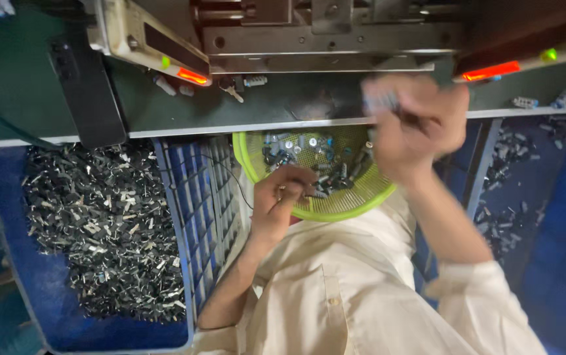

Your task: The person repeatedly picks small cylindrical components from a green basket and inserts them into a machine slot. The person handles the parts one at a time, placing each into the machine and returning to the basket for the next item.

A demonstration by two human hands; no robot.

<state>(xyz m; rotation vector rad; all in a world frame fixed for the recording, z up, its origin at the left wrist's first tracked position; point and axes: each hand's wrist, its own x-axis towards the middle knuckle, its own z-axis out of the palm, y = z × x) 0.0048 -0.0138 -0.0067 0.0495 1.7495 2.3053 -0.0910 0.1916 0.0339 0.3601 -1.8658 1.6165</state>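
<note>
Left hand [281,197] pinches small parts in the green basket [335,209]; right hand [414,121], blurred, grasps one near the press [316,39].

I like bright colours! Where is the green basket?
In the head view, the green basket sits centre, under the bench edge, with the left hand reaching into it.
</note>
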